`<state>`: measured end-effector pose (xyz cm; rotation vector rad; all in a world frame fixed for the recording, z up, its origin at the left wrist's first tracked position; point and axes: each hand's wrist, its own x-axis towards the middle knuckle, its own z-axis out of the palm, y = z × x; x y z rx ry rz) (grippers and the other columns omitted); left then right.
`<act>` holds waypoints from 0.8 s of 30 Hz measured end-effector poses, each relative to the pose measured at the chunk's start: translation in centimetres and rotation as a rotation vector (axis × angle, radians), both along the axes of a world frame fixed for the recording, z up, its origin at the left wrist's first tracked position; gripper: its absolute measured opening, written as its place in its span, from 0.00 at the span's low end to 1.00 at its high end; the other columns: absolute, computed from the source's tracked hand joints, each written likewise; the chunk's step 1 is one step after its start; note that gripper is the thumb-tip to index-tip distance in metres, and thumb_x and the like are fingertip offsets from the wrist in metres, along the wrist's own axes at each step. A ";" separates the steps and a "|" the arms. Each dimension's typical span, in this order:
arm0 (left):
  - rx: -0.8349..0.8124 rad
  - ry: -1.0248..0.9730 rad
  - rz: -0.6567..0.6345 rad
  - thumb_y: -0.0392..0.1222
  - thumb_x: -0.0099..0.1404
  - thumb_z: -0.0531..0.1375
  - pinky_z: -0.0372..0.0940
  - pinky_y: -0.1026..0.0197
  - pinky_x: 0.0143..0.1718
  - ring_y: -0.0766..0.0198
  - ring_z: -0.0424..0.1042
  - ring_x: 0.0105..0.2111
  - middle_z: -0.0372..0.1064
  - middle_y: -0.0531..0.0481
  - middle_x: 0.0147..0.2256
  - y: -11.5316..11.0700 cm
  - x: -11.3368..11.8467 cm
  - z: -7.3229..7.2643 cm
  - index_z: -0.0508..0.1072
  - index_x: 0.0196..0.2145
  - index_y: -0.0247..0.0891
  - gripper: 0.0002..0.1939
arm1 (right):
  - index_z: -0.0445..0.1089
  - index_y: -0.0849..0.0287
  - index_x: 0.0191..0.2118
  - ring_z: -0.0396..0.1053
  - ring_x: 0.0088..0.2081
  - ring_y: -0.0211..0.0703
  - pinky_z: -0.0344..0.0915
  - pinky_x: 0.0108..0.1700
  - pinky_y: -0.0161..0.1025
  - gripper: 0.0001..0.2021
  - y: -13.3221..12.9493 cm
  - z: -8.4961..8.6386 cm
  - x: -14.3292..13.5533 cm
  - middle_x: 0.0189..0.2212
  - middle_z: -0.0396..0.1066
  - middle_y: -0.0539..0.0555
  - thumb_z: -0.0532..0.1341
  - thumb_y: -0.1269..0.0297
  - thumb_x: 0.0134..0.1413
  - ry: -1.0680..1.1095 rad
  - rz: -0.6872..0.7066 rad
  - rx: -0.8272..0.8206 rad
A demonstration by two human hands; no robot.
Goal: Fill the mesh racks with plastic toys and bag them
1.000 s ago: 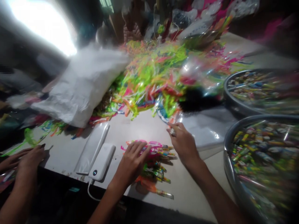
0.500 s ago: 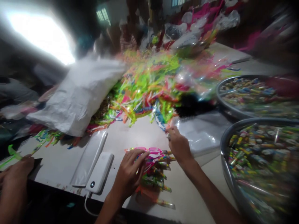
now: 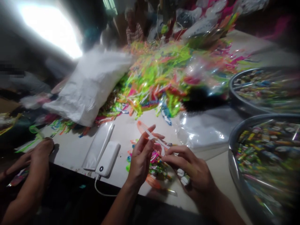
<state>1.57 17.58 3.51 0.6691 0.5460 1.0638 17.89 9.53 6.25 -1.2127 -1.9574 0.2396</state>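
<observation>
My left hand (image 3: 142, 159) pinches an orange and white plastic strip (image 3: 142, 128) with a rounded, loop-like end pointing up and left. Thumb and fingertips of my right hand (image 3: 195, 168) meet at the strip's other end. Small white pieces (image 3: 184, 177), their kind unclear, show below the curled fingers of that hand. Beneath both hands lies a row of bright plastic pieces (image 3: 154, 157) in pink, green and orange, partly hidden. Clear tubes with coloured contents stick out of them to the right, such as the nearest tube (image 3: 170, 192).
A large heap of neon strips (image 3: 150, 81) and a white sack (image 3: 86, 84) cover the far side. A power bank (image 3: 107, 159) lies beside a clear plastic packet (image 3: 98, 145). Two metal basins (image 3: 231, 147) of small tubes stand right. Another person's hands (image 3: 42, 150) work at left.
My right hand has come back from the heap's edge toward my left hand. My left hand has risen off the row, and an orange and white strip is now between them. The view has shifted.
</observation>
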 end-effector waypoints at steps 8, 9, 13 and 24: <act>0.068 0.070 0.085 0.44 0.70 0.67 0.71 0.71 0.37 0.70 0.77 0.35 0.79 0.46 0.47 -0.6 -0.5 -0.1 0.70 0.65 0.43 0.28 | 0.71 0.54 0.59 0.72 0.54 0.42 0.70 0.56 0.36 0.20 -0.9 0.8 0.3 0.53 0.72 0.55 0.65 0.73 0.64 0.091 -0.274 -0.046; 0.089 0.088 0.096 0.45 0.70 0.67 0.72 0.70 0.36 0.69 0.78 0.35 0.79 0.45 0.47 -0.7 -0.5 -0.2 0.70 0.65 0.43 0.28 | 0.71 0.54 0.58 0.73 0.53 0.42 0.70 0.56 0.37 0.19 -0.9 0.7 0.5 0.52 0.73 0.54 0.66 0.71 0.64 0.102 -0.268 -0.058; 0.143 0.124 0.114 0.45 0.71 0.67 0.73 0.66 0.39 0.66 0.79 0.36 0.79 0.44 0.49 -0.8 -0.6 -0.6 0.68 0.67 0.42 0.29 | 0.74 0.52 0.54 0.75 0.49 0.41 0.71 0.54 0.36 0.15 -1.0 0.8 0.6 0.48 0.76 0.50 0.67 0.70 0.64 0.132 -0.283 -0.083; 0.101 0.079 0.027 0.44 0.72 0.66 0.75 0.60 0.48 0.59 0.80 0.47 0.79 0.44 0.51 -2.3 0.5 -1.3 0.72 0.61 0.43 0.22 | 0.74 0.54 0.52 0.73 0.49 0.40 0.70 0.52 0.36 0.17 -0.9 2.2 -0.8 0.46 0.74 0.52 0.61 0.80 0.63 0.101 -0.263 -0.036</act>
